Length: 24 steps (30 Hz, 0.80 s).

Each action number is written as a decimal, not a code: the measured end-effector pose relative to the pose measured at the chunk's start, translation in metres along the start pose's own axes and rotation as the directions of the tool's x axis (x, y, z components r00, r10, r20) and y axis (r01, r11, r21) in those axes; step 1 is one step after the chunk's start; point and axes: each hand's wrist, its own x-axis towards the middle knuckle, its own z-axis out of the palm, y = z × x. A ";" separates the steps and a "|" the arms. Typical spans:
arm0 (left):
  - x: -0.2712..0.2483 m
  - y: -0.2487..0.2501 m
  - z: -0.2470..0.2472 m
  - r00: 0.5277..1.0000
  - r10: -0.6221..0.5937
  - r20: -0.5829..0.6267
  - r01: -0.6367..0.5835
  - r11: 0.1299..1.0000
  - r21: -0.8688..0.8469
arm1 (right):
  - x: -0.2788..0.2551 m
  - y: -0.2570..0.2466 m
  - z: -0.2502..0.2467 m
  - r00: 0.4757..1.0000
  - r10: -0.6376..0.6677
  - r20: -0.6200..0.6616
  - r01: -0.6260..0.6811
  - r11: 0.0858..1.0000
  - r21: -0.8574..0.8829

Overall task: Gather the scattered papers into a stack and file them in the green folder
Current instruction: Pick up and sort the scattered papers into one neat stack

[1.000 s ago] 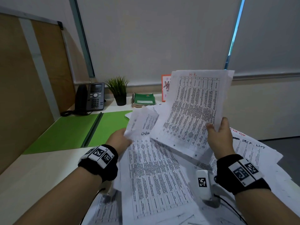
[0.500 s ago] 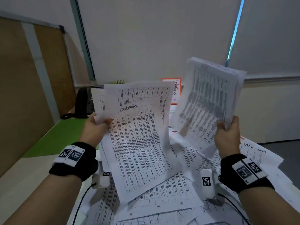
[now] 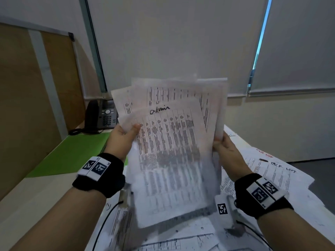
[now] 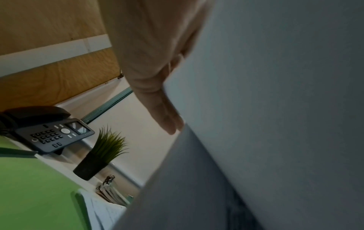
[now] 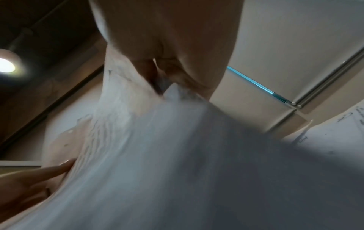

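**Both hands hold one bundle of papers above the desk**

We take the green folder (image 3: 72, 154) as our landmark. It lies open and flat on the desk (image 3: 36, 196), along the wooden partition (image 3: 27, 105). To the right of the folder, and raised above the desk, we see a bundle of papers (image 3: 172, 151) held upright and facing the person. Its sheets are fanned and uneven at the top edge. The front sheet carries a printed table with the handwritten word "admin" at its head. The lower half of the bundle is blurred.

The left hand (image 3: 123, 138) grips the bundle's left edge, on the side nearest the folder, with the thumb pressed on the front sheet. In the left wrist view we see its fingers (image 4: 167, 118) lying flat against the back of the paper. The right hand (image 3: 228, 153) clamps the bundle's right edge, on the side away from the folder; in the right wrist view the paper is pinched between thumb and fingers. The two hands stand apart, joined only by the paper between them.

Below the bundle and to the right of the folder, loose papers (image 3: 272, 169) lie scattered over the desk, overlapping one another. Beyond the folder's far end stand a desk phone (image 3: 103, 115) and, in the left wrist view, a small potted plant (image 4: 98, 155) beside it.
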 end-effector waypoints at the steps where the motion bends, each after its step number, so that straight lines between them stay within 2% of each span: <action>1: -0.001 0.001 0.002 1.000 0.001 0.001 -0.001 1.000 -0.024 | -0.003 -0.003 0.003 1.000 0.001 0.016 -0.002 1.000 0.018; 3: -0.002 0.003 0.007 1.000 0.014 -0.001 -0.014 0.998 -0.055 | -0.008 -0.006 0.006 0.998 -0.020 0.058 0.019 0.999 0.026; 6: -0.002 0.003 0.008 0.998 0.047 -0.050 -0.049 0.998 -0.026 | -0.010 -0.003 0.008 0.996 -0.049 0.074 0.057 0.993 -0.105; 11: -0.005 0.014 0.007 0.994 0.109 0.013 -0.110 0.987 0.116 | -0.008 -0.006 0.006 0.985 -0.175 -0.005 0.172 0.973 -0.151; 14: -0.009 0.029 0.008 0.984 0.159 0.077 -0.169 0.974 0.153 | -0.009 -0.016 0.009 0.959 -0.275 -0.073 0.263 0.954 -0.143; 17: -0.012 0.040 0.008 0.977 0.191 0.095 -0.203 0.969 0.144 | -0.013 -0.020 0.014 0.949 -0.301 -0.097 0.293 0.952 -0.088; 24: -0.030 0.018 0.012 0.984 0.020 0.178 -0.052 0.983 0.176 | -0.020 -0.006 0.018 0.977 -0.202 -0.070 0.193 0.974 -0.117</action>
